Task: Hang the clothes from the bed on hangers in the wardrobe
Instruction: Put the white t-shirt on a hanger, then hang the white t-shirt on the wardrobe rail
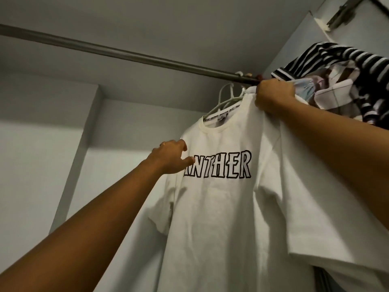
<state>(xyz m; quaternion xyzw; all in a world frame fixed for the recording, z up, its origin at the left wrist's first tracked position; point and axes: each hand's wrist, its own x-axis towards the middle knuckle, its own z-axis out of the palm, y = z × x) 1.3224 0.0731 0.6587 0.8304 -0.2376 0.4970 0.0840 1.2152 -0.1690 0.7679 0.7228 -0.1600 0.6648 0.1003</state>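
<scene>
While the white T-shirt [221, 207] sits on a white hanger [226, 100] just under the wardrobe rail [126, 54], head view: my right grip [273, 95] is clenched on the shirt's shoulder by the hanger top, beside a striped garment [336, 60]. My left grip [170, 157] touches the other shoulder, thumb on cloth; pinching or not, can't tell. My call: check the hook sits on the rail, tug shoulders even, then release.
</scene>
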